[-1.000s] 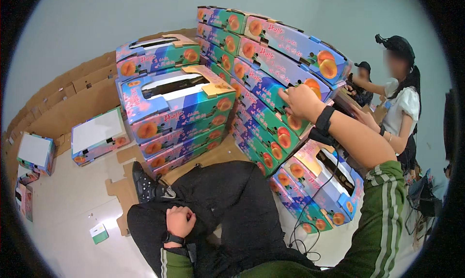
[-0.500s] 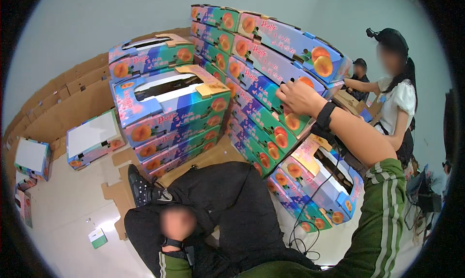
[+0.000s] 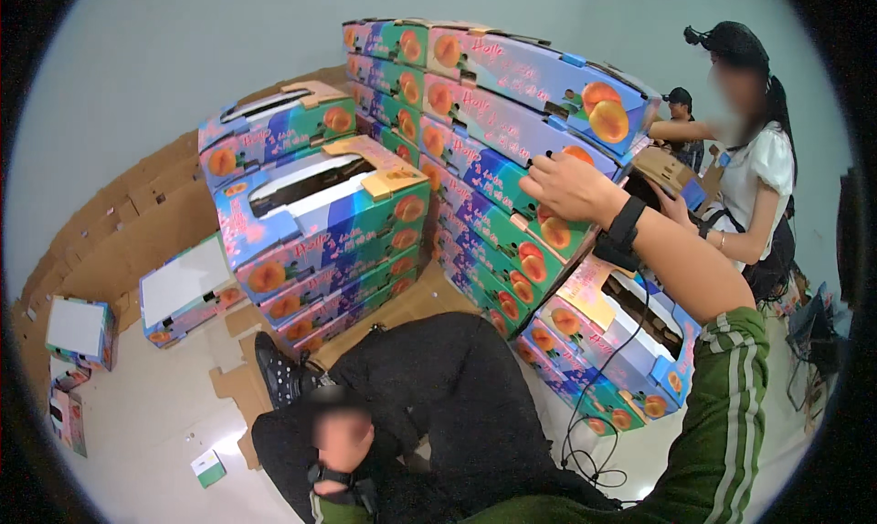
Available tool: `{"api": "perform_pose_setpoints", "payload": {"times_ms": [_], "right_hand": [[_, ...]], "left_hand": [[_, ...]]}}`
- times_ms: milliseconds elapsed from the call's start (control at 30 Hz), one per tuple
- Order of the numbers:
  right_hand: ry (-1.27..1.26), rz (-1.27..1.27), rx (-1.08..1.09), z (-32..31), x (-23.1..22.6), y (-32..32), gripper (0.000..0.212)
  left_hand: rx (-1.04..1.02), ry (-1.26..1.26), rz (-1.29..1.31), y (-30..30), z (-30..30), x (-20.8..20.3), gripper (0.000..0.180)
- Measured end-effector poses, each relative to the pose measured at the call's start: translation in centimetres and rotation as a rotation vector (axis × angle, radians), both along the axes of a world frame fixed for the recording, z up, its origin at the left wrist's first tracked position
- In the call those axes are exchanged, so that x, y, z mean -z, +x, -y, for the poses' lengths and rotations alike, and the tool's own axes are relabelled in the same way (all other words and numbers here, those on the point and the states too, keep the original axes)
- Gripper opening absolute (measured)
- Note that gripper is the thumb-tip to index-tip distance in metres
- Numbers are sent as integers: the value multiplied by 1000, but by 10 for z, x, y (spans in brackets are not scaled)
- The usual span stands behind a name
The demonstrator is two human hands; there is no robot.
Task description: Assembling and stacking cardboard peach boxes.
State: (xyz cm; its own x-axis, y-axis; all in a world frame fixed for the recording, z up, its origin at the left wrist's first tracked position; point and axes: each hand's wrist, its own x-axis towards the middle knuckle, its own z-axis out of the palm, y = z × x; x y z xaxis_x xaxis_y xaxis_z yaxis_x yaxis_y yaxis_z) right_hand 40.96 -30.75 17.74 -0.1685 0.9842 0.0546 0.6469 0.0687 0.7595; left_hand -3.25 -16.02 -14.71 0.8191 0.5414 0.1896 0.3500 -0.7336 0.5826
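Cardboard fruit boxes, bright blue-green with peach prints, stacked high against a grey wall. Head view: right hand (image 3: 571, 188) laid palm-down, fingers loosely curled, on the front edge of a box in the tall stack (image 3: 512, 181) — likely squaring or adding a box; next move calls for a firmer grip. Left hand (image 3: 340, 446) blurred on the lap — grip impossible to tell. Pale floor (image 3: 155, 423), flattened cardboard (image 3: 137, 241), co-worker (image 3: 754, 172) beyond.

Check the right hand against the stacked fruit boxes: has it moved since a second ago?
No. The right hand rests on the same box edge in the tall stack of fruit boxes; only the camera shifted.
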Motion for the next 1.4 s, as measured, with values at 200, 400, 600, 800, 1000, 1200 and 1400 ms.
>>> {"api": "perform_pose_setpoints", "payload": {"times_ms": [200, 400, 600, 800, 1000, 1200, 1400], "right_hand": [[74, -31, -187, 6, 5, -25, 12], [-625, -973, -193, 133, 165, -130, 13], [-119, -1229, 1118, 353, 241, -245, 13], [-385, -1521, 1936, 549, 289, -371, 43], [-284, -1514, 2246, 463, 232, -408, 43], [-255, -1453, 2196, 401, 212, -356, 42], [-251, -1457, 2143, 388, 224, -333, 42]], "left_hand": [[-22, 102, 59, -78, -45, -79, 10], [-208, 127, -290, -165, -219, -7, 19], [-460, 427, -968, -254, -371, 79, 52], [-801, 265, -778, -182, -479, 73, 102], [-460, 566, -262, -31, -524, 112, 95], [-645, 1157, -168, -16, -552, 186, 82], [-560, 588, -511, -41, -529, 169, 74]]}}
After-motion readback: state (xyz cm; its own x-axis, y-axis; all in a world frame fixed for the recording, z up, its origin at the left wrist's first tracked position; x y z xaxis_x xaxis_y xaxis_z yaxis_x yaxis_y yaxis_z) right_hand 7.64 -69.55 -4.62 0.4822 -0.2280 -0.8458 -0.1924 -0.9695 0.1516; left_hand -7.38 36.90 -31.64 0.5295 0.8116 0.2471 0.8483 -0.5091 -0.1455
